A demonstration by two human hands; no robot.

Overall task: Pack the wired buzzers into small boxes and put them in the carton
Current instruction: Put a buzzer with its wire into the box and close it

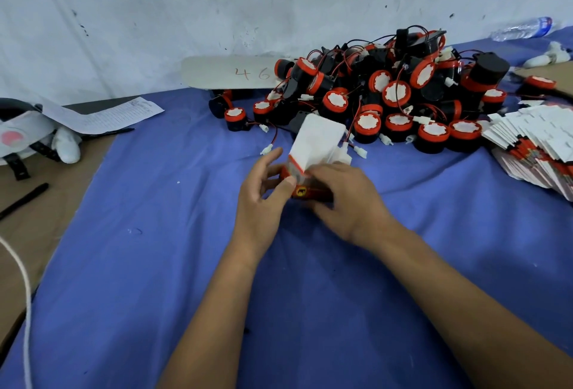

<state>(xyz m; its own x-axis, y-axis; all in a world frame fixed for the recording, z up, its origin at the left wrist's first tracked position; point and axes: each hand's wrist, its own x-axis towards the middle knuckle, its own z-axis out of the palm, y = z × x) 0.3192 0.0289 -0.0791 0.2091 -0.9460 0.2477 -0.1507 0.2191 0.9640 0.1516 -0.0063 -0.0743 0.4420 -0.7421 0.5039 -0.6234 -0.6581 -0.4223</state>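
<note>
At centre, on blue cloth (155, 264): small red-and-white cardboard box (310, 153), white flap raised, grasped by left hand (263, 199) and right hand (347, 199). At 1 o'clock: heap of black-and-red wired buzzers (397, 94). At 3 o'clock: stack of flat box blanks (539, 146).

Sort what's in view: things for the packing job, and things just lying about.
For the job: small box held by both hands, buzzer pile, stack of flat boxes.
Lying about: water bottle, paper sheet, black pen, white cord.
</note>
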